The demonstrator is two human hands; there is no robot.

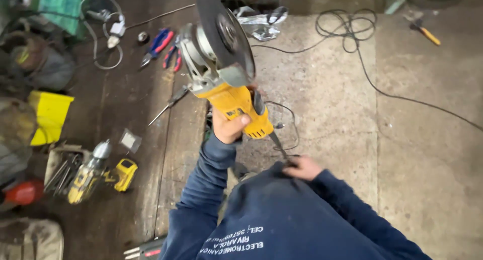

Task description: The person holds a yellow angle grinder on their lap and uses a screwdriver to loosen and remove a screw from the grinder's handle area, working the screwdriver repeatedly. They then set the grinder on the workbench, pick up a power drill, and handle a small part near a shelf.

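Observation:
My left hand [229, 126] grips the yellow body of an angle grinder [236, 106] and holds it up with the head pointing away from me. Its dark cutting disc [221, 28] and metal guard face upward at the top centre. My right hand [302, 167] rests against my blue sweater and pinches the grinder's black power cable [278, 144] just below the tool's tail. Both arms are in dark blue sleeves.
A dark wooden bench [131, 104] on the left holds a yellow drill [85, 177], a screwdriver [168, 104], red-and-blue pliers [158, 44], a white cord [108, 33] and a yellow box [50, 116]. On the concrete floor [427, 149] lie a coiled black cable [347, 26] and a yellow-handled tool [425, 32].

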